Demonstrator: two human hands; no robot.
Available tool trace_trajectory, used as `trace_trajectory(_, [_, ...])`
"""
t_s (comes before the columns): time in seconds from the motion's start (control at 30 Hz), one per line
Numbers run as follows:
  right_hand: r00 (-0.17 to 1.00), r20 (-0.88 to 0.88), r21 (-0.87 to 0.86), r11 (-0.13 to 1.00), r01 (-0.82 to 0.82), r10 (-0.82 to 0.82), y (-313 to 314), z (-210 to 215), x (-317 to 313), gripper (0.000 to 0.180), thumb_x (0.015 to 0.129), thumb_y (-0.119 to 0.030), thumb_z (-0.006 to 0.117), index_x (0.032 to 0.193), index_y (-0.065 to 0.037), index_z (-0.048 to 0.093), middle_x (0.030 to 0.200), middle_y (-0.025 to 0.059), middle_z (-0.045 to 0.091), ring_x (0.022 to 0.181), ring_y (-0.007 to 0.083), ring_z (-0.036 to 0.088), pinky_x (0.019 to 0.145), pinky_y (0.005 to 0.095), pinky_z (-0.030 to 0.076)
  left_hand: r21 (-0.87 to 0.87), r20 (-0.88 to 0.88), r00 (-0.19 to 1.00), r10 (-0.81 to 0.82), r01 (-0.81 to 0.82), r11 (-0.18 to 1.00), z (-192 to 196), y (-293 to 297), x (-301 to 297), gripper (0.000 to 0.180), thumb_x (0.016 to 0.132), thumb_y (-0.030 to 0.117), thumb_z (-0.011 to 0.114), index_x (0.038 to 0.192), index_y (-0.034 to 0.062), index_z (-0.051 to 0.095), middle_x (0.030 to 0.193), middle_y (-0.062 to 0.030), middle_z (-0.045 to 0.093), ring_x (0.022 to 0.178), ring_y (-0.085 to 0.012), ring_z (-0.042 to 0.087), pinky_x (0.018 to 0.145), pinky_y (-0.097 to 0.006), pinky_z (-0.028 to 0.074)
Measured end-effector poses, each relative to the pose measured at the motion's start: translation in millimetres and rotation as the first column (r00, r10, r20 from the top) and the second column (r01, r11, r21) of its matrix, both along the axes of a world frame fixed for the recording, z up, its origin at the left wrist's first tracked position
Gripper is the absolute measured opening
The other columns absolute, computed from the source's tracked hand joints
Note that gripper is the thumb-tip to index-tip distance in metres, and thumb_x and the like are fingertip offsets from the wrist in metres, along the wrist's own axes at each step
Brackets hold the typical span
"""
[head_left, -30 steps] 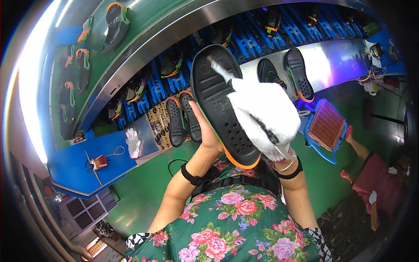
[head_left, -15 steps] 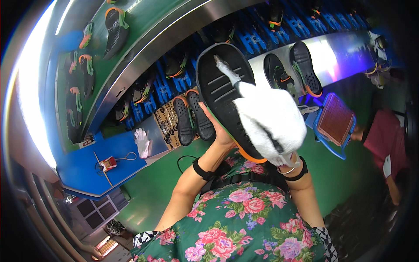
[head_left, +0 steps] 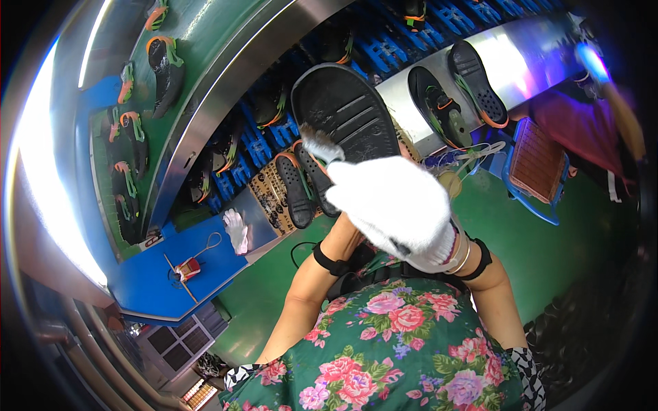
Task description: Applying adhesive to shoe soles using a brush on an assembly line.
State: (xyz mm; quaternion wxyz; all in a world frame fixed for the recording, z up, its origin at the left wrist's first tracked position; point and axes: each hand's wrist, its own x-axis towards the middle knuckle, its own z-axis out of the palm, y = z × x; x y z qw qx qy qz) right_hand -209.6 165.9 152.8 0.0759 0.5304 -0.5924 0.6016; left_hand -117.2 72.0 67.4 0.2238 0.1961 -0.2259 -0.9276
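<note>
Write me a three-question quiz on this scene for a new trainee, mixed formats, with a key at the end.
1. Multiple choice: Which tool does the person's right hand hold at the black shoe sole?
A) pliers
B) brush
C) scissors

2. True or false: In the picture, the stool with the brown seat stands to the left of the raised sole.

3. Fill in the blank: The person's right hand wears a white ____.

Key:
1. B
2. False; it stands to the right.
3. glove
</note>
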Motion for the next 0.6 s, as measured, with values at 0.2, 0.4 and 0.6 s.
trace_trajectory(0.2, [0.977,0.184,0.076,0.989,-0.124,0.108,19,1,-23,0.030,0.087,-0.006,0.071,0.116,-0.006,0.076,0.117,0.0149,0.074,0.102,0.0274,0.072,0.087,0.0372,0.058,0.099,-0.158,0.977,-0.145,0.162,0.982,-20,-8,10,0.105,0.087,0.089,0.036,0.153,0.0065,0.041,0.141,-0.0190,0.058,0.131,-0.0327,0.057,0.112,-0.049,0.047])
trace_trajectory(0.4, [0.954,0.283,0.118,0.984,-0.134,0.096,18,-10,-6,0.028,0.079,-0.002,0.079,0.107,-0.004,0.079,0.108,0.0145,0.077,0.095,0.0291,0.074,0.083,0.0386,0.058,0.139,-0.215,0.950,-0.229,0.261,0.955,-31,-11,12,0.112,0.083,0.094,0.036,0.153,0.0057,0.040,0.141,-0.0204,0.057,0.130,-0.0331,0.057,0.111,-0.049,0.047])
trace_trajectory(0.6, [0.963,0.242,0.106,0.983,-0.147,0.118,24,-10,-14,0.025,0.086,-0.002,0.073,0.111,-0.005,0.078,0.110,0.0128,0.077,0.098,0.0268,0.074,0.084,0.0378,0.058,0.169,-0.231,0.935,-0.270,0.312,0.935,-38,-15,15,0.119,0.079,0.098,0.036,0.153,0.0050,0.039,0.141,-0.0218,0.056,0.129,-0.0335,0.058,0.111,-0.049,0.048])
